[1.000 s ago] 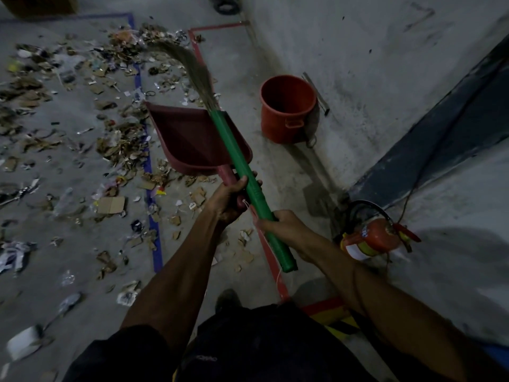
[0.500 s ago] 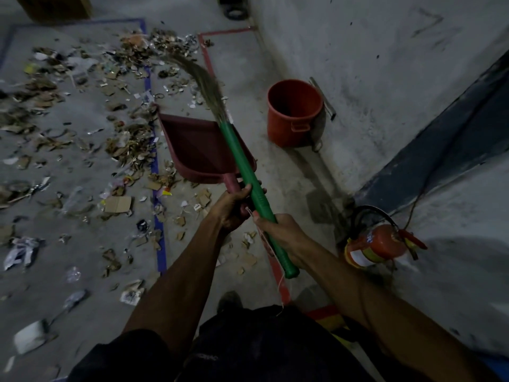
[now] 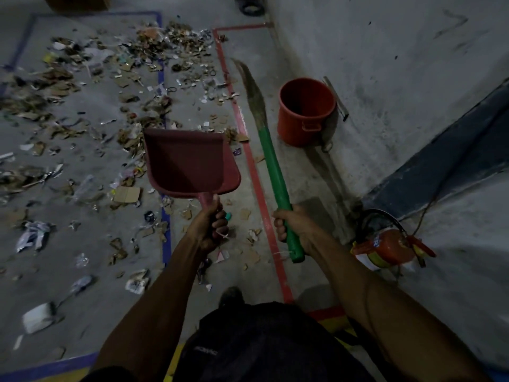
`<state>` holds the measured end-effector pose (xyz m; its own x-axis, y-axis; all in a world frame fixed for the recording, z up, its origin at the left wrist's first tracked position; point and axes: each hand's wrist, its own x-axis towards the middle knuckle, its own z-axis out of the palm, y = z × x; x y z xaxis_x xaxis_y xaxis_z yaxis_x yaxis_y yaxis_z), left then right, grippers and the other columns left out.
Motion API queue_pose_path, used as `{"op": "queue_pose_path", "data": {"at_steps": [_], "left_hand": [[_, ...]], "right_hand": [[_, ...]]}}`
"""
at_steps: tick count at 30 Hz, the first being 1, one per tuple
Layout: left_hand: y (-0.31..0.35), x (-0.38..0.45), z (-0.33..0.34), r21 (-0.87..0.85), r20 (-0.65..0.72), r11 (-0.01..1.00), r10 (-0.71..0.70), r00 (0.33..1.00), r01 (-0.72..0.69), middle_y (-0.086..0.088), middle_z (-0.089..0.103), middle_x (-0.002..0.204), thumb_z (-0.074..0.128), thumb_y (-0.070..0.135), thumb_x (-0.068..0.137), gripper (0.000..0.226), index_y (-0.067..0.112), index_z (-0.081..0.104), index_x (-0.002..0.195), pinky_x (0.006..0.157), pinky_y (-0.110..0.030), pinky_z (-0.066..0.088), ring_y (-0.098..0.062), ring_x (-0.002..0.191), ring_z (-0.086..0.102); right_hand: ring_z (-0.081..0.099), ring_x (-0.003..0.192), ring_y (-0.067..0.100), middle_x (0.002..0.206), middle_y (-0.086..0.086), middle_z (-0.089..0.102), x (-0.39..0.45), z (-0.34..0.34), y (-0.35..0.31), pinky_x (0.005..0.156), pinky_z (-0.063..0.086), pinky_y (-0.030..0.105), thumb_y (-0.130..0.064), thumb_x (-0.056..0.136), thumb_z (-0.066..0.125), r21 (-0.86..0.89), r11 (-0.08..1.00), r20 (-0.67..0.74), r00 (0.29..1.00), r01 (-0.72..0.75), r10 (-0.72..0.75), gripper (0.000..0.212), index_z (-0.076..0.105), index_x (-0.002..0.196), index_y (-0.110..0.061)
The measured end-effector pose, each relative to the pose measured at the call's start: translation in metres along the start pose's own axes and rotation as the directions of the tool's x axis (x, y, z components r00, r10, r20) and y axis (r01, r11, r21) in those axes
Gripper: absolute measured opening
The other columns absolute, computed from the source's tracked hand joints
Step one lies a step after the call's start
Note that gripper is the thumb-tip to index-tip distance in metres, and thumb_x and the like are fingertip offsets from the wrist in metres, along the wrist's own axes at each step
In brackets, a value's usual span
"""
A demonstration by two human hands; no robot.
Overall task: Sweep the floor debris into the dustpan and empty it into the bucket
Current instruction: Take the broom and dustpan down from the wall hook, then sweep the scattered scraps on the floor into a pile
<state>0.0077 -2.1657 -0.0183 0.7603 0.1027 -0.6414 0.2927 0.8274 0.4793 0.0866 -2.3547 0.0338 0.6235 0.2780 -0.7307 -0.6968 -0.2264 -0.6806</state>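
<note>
Since half a second ago the broom and dustpan, which crossed each other in front of the person, have come apart: the dustpan has swung left and the broom now stands alone on the right, its bristles lifted off the litter.

The concrete floor (image 3: 91, 274) spreads left and ahead of both grips, and the floor debris (image 3: 82, 106), scraps of cardboard, paper and foil, lies thick beyond and to the left of the left grip, thinning toward the person's feet. A blue tape line (image 3: 165, 227) runs just left of the left grip, and a red tape line (image 3: 260, 197) runs between the two grips.

The bucket (image 3: 305, 111), orange and upright, stands against the wall (image 3: 385, 51) ahead of the right grip, just right of the broom's bristles; nothing can be made out inside it.

The broom (image 3: 271, 164) points up and away from the right grip, green handle below, brown bristles at the far end, tilted slightly left. The dustpan (image 3: 190, 164), dark red, is held out ahead of the left grip with its open mouth facing away; its pan looks bare.

A red fire extinguisher (image 3: 388, 248) lies on its side just right of the right grip.

The left hand (image 3: 210, 226) is clenched around the dustpan's handle, thumb on top. The right hand (image 3: 293, 226) is clenched around the broom's green handle near its lower end.
</note>
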Motion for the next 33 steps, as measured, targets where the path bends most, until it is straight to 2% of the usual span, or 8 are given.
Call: {"op": "queue_pose_path", "data": {"at_steps": [7, 9, 11, 15, 17, 22, 27, 33], "left_hand": [[0.023, -0.010, -0.040, -0.015, -0.046, 0.999, 0.035, 0.998, -0.036, 0.007, 0.025, 0.044, 0.046, 0.050, 0.094, 0.041, 0.021, 0.036, 0.066, 0.034, -0.017, 0.014, -0.004, 0.029, 0.022], [0.033, -0.012, -0.050, 0.030, -0.066, 0.999, 0.041, 0.997, -0.040, 0.007, 0.026, 0.043, 0.047, 0.048, 0.094, 0.040, 0.020, 0.037, 0.067, 0.033, -0.015, 0.016, -0.005, 0.029, 0.022], [0.042, -0.012, -0.061, 0.113, -0.093, 0.993, 0.051, 0.994, -0.041, 0.007, 0.026, 0.042, 0.048, 0.046, 0.094, 0.039, 0.020, 0.037, 0.068, 0.032, -0.016, 0.018, -0.005, 0.030, 0.022], [0.065, -0.013, -0.081, 0.254, -0.124, 0.967, 0.042, 0.991, -0.009, 0.008, 0.026, 0.045, 0.048, 0.044, 0.096, 0.040, 0.020, 0.037, 0.067, 0.035, -0.020, 0.017, -0.006, 0.033, 0.021], [0.075, -0.014, -0.090, 0.228, -0.126, 0.974, 0.018, 0.992, 0.011, 0.008, 0.027, 0.044, 0.045, 0.044, 0.097, 0.040, 0.020, 0.036, 0.067, 0.035, -0.019, 0.017, -0.005, 0.031, 0.022], [0.076, -0.015, -0.098, -0.021, -0.014, 0.997, -0.072, 0.997, 0.071, 0.006, 0.027, 0.043, 0.052, 0.045, 0.087, 0.035, 0.020, 0.036, 0.067, 0.033, -0.017, 0.015, -0.005, 0.028, 0.024], [0.053, -0.023, -0.081, -0.127, 0.239, 0.982, -0.109, 0.965, 0.142, 0.005, 0.021, 0.046, 0.094, 0.027, 0.055, 0.049, 0.016, 0.046, 0.062, 0.028, -0.016, 0.024, -0.006, 0.032, 0.015], [0.034, -0.033, -0.046, -0.073, 0.293, 0.979, -0.159, 0.943, 0.188, 0.004, 0.035, 0.047, 0.081, 0.025, 0.074, 0.035, 0.016, 0.047, 0.069, 0.029, -0.015, 0.027, -0.005, 0.029, 0.030]], "right_hand": [[0.046, 0.041, 0.011, 0.052, 0.001, 0.050, 0.015, -0.009, -0.005, 0.039, 0.042, 0.022, -0.005, 0.092, 0.061, 0.136, 0.991, 0.061, 0.998, 0.008, -0.017, 0.013, 0.051, 0.084, -0.009], [0.052, 0.049, 0.015, 0.060, 0.004, 0.054, 0.017, -0.010, -0.004, 0.047, 0.049, 0.028, -0.009, 0.090, 0.066, 0.158, 0.986, 0.125, 0.992, -0.052, 0.032, 0.013, 0.053, 0.085, -0.011], [0.050, 0.047, 0.013, 0.062, 0.004, 0.053, 0.017, -0.008, -0.005, 0.045, 0.048, 0.025, -0.009, 0.090, 0.064, 0.113, 0.986, 0.170, 0.980, -0.122, 0.102, 0.013, 0.053, 0.084, -0.011], [0.038, 0.035, 0.007, 0.055, 0.001, 0.045, 0.026, 0.003, -0.001, 0.033, 0.034, 0.017, -0.004, 0.091, 0.059, -0.042, 0.993, 0.036, 0.993, -0.114, 0.116, 0.016, 0.050, 0.081, -0.011], [0.037, 0.032, 0.007, 0.052, 0.001, 0.045, 0.030, 0.008, 0.006, 0.032, 0.032, 0.017, -0.003, 0.091, 0.059, -0.111, 0.985, -0.028, 0.991, -0.132, 0.130, 0.016, 0.050, 0.081, -0.011], [0.035, 0.030, 0.006, 0.052, 0.001, 0.042, 0.034, 0.036, 0.020, 0.031, 0.031, 0.014, -0.007, 0.093, 0.058, -0.069, 0.976, -0.060, 0.977, -0.208, 0.204, 0.018, 0.051, 0.077, -0.009], [0.035, 0.032, 0.008, 0.048, 0.000, 0.044, 0.040, 0.061, 0.004, 0.031, 0.031, 0.015, -0.037, 0.086, 0.071, 0.042, 0.979, 0.008, 0.980, -0.200, 0.200, 0.034, 0.047, 0.074, -0.016], [0.034, 0.036, 0.009, 0.055, 0.000, 0.038, 0.058, 0.077, -0.024, 0.032, 0.032, 0.018, -0.057, 0.073, 0.075, 0.075, 0.975, 0.099, 0.975, -0.208, 0.201, 0.051, 0.046, 0.079, -0.016]]}}
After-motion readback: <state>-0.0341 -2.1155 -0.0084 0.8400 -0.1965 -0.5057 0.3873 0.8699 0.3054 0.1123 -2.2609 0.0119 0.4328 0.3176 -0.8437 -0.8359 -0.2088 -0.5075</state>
